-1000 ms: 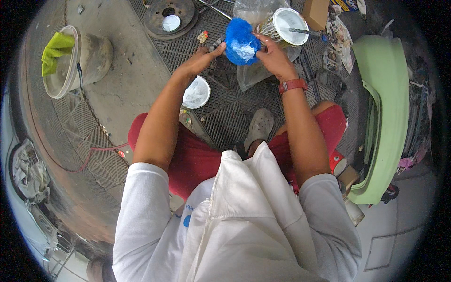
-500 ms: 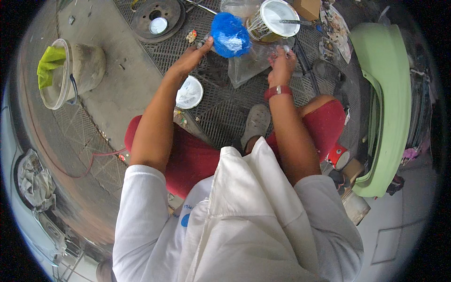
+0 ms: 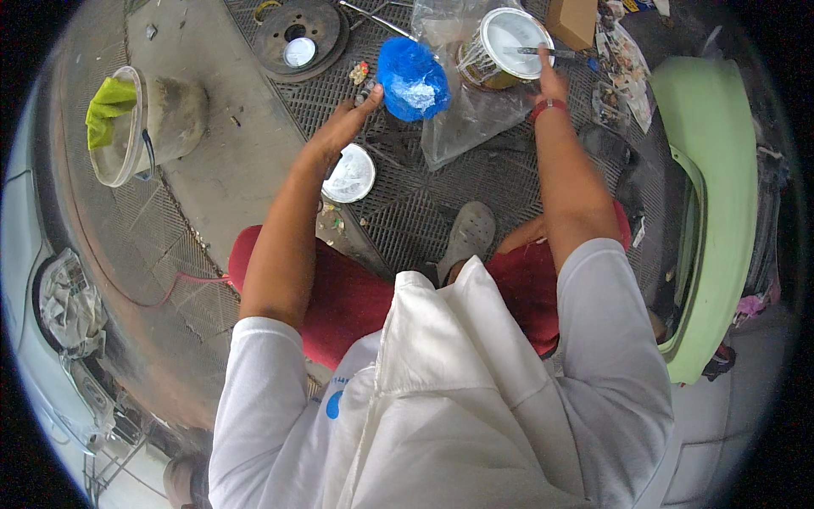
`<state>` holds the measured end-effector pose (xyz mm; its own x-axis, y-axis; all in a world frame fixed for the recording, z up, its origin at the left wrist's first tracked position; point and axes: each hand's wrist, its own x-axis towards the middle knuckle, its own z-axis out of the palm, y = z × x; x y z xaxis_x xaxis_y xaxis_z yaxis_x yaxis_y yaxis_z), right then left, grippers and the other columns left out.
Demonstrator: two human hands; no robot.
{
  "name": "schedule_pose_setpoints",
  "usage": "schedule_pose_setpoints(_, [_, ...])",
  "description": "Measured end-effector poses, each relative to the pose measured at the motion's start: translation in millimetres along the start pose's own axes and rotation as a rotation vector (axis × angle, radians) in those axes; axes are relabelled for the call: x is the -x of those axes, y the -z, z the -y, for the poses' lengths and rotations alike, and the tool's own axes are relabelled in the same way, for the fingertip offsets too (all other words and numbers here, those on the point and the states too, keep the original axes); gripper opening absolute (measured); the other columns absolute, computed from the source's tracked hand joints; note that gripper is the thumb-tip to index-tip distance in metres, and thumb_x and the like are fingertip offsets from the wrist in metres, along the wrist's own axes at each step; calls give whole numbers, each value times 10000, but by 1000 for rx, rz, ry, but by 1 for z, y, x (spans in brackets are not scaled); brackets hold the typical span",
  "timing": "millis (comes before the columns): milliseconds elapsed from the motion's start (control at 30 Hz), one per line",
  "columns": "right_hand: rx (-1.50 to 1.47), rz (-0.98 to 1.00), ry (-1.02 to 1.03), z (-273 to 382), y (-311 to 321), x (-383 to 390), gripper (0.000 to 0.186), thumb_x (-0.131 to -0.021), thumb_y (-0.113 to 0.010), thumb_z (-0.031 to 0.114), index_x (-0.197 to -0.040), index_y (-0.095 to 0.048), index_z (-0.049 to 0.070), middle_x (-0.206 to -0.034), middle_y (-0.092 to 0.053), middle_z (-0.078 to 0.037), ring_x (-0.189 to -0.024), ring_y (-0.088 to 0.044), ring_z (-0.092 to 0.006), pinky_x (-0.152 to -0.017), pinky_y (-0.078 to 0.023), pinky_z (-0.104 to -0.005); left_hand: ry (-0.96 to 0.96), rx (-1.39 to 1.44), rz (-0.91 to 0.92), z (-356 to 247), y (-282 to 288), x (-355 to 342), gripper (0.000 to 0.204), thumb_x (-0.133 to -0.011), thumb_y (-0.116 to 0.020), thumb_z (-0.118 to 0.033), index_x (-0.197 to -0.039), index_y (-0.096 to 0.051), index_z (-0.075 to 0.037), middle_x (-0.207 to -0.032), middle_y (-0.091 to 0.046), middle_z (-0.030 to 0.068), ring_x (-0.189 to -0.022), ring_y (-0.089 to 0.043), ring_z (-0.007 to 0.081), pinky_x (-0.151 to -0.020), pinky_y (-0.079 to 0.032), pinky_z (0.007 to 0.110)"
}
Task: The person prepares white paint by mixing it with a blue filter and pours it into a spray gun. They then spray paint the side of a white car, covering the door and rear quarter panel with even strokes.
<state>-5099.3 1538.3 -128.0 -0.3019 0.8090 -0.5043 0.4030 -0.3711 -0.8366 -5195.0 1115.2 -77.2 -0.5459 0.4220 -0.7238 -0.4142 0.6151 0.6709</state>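
In my left hand (image 3: 354, 114) is a rounded thing wrapped in crinkled blue plastic (image 3: 403, 69), with a smear of white paste on its face. My thumb presses on its left edge; whatever is under the plastic is hidden. To the right, my right hand (image 3: 553, 83) reaches a can (image 3: 487, 64) with drips down its side and white paste inside. Its fingers close on a dark, flat spatula (image 3: 534, 52) lying across the can's rim. Clear plastic sheeting (image 3: 449, 131) lies under and beside the can.
A white-smeared round lid (image 3: 350, 174) lies near my left forearm. Farther off are a brake disc (image 3: 292, 34) with a small white lid (image 3: 299, 53) on it, and a cardboard box (image 3: 572, 21). A bucket (image 3: 174, 119) with a green cloth stands left; a light green car panel (image 3: 721, 195), right.
My right hand has moved up and right, from below the can to the spatula on its rim. My left hand still holds the blue-wrapped thing. The whole view has shifted slightly.
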Motion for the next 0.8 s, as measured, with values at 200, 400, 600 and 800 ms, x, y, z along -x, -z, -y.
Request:
schedule_pose_setpoints(200, [390, -169, 555, 27, -1, -16, 544, -1031, -617, 476, -1358, -701, 51, -1415, -658, -226, -1326, -600, -427, -1079, -497, -505, 68, -68, -22, -1, -4, 1, 1461, -788, -492, -992, -1623, -151, 157, -1686, -233, 359, -1576, -277, 432, -1272, -246, 535])
schedule_pose_setpoints(400, [1041, -170, 1045, 36, -9, 16, 503, -1060, -539, 468, -1052, -786, 30, -1062, -744, -278, -1011, -693, -491, -939, -543, -551, 28, -34, -27, -1, -6, -7, 1352, -844, -531, -921, -1592, -263, 172, -1651, -316, 367, -1573, -303, 431, -1278, -251, 493])
schedule_pose_setpoints(600, [1157, 24, 880, 48, -19, 34, 484, -1056, -532, 493, -1055, -799, 89, -1042, -747, -255, -985, -714, -469, -920, -552, -574, -6, -76, -88, 4, -8, -22, 1347, -845, -523, -923, -1582, -283, 179, -1651, -312, 369, -1573, -300, 435, -1278, -254, 476])
schedule_pose_setpoints(800, [919, 95, 850, 58, -23, 11, 464, -1040, -579, 487, -1074, -796, 78, -1063, -750, -249, -1004, -713, -467, -920, -554, -552, -3, -98, -62, 6, -6, -27, 1356, -835, -532, -926, -1579, -287, 180, -1647, -313, 376, -1572, -300, 444, -1279, -253, 479])
